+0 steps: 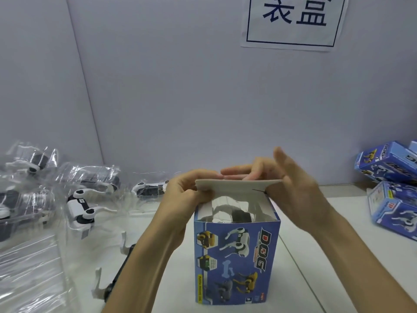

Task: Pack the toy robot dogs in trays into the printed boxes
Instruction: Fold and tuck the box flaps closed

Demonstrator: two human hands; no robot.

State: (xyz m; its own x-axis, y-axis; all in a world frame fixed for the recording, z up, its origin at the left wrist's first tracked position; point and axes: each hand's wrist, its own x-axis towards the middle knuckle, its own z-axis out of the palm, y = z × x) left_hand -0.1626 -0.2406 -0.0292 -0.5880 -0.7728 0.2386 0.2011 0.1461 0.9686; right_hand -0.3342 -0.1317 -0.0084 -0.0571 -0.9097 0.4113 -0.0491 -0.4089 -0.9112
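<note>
A blue printed box (237, 260) marked DOG stands upright on the white table in front of me, its top open. Inside it a clear tray with a white and black toy robot dog (234, 212) shows through the opening. The grey top flap (234, 185) stands raised at the far edge. My left hand (182, 193) pinches the flap's left end, thumb in front. At the flap's right end is my right hand (288, 184), thumb in front and fingers reaching along behind the flap.
Several clear plastic trays (33, 213) holding white and black robot dogs (80, 207) lie at the left. Closed printed boxes (392, 177) are piled at the right edge. A grey wall with a paper sign (291, 21) stands behind the table.
</note>
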